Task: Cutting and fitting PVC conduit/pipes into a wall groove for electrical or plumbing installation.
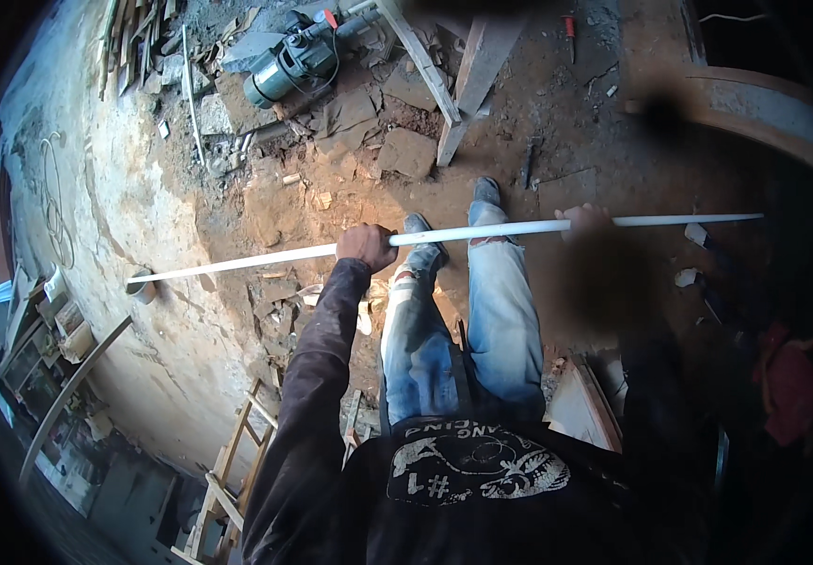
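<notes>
Hands around long white pipe, set apart, ends beyond both

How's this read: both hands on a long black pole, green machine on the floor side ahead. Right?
Colour's wrong: the pole is white, not black, as the head view shows. The left hand and right hand are on it, and the green machine lies ahead.

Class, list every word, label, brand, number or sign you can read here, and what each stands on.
Black shirt: pale lettering and a number, upside down in this view; I won't copy them out.
White pipe in both hands: no readable lettering.
Green machine: any label is too small to read.
</notes>
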{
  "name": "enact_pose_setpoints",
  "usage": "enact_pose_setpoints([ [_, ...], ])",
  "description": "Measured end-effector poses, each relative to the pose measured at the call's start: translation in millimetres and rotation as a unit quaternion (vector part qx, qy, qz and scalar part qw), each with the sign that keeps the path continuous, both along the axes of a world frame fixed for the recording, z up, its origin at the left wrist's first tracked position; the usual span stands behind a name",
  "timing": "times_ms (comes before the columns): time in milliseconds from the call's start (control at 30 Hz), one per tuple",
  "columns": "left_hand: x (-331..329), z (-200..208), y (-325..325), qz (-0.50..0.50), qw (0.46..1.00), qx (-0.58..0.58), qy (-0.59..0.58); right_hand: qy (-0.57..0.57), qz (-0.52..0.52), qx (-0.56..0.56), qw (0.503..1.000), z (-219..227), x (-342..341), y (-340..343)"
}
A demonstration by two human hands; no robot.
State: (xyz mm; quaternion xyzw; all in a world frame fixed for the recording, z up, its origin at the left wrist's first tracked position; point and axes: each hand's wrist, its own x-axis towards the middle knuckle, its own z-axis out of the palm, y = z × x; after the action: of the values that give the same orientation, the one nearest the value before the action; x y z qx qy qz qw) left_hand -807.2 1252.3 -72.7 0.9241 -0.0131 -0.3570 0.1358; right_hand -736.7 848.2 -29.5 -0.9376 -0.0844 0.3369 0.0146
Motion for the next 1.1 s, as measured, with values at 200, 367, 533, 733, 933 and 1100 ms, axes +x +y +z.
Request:
enact_pose_setpoints([
  [200,70.4,-2.4,42.1,-0.031,0.998,0.033,-0.045,-0.01,-0.038,-0.015,0.999,-14.2,46.4,46.3],
  [367,177.8,-3.9,53.9,-0.057,0.983,0.014,-0.173,-0.012,-0.003,-0.017,1.0,-15.0,129.5,64.9],
  [533,213.2,-49.5,51.1,-0.087,0.979,0.039,-0.18,-0.015,-0.033,-0.018,0.999,-68.5,155.0,67.1],
  [733,208.3,-47.1,33.5,-0.067,0.993,0.013,-0.101,0.017,-0.022,0.018,0.999,-80.5,159.0,46.8],
  [933,202.4,-47.6,42.8,-0.093,0.987,0.019,-0.132,0.027,0.014,0.037,0.999,-77.8,162.2,65.9],
  [1100,200.7,-44.0,73.1,-0.082,0.985,-0.005,-0.153,0.064,0.022,0.034,0.997,-86.1,161.3,98.4],
])
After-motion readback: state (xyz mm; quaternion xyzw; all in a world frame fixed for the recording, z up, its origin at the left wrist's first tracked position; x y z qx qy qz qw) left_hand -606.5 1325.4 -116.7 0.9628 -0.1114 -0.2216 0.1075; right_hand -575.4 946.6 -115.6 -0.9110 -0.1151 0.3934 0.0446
